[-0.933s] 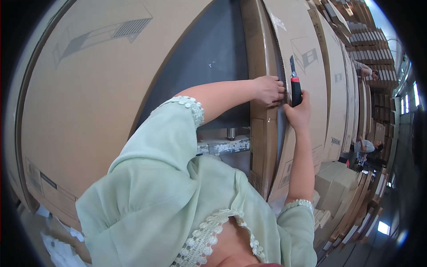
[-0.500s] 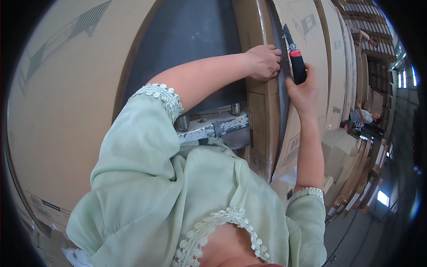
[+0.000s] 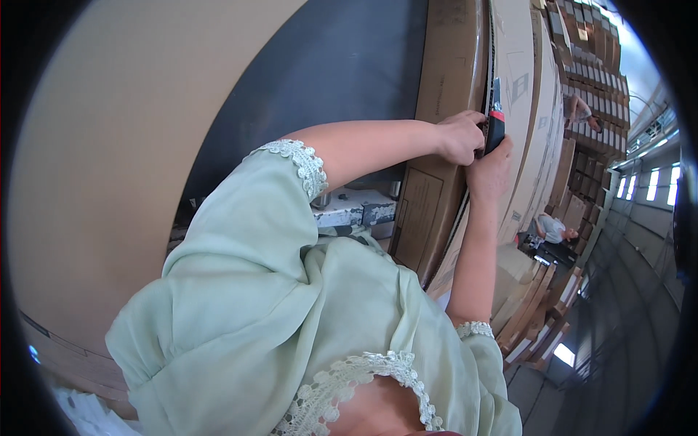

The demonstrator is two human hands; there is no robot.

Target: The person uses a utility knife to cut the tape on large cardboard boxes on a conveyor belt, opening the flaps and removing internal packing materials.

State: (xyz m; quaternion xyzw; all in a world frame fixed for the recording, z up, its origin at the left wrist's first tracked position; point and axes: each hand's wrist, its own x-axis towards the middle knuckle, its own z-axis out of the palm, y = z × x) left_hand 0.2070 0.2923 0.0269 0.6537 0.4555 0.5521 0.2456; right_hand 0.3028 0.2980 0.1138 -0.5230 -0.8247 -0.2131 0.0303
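My right hand is closed around the black handle of a utility knife with a red collar. Its metal blade points away from me, along the gap at the edge of a long brown carton. Beside it, my left hand has its fingers curled over the same carton edge, almost touching the knife hand. A tall cardboard panel stands just right of the gap. The left fingertips are partly hidden at the edge.
A big cardboard sheet fills the left side. Between it and the carton lies a dark flat surface above a chipped white metal frame. Stacked boxes and two people, one in a light shirt, are at the right.
The knife has come down against the carton edge, and my hands have drawn together. My view has shifted, so the carton and panel sit farther right.
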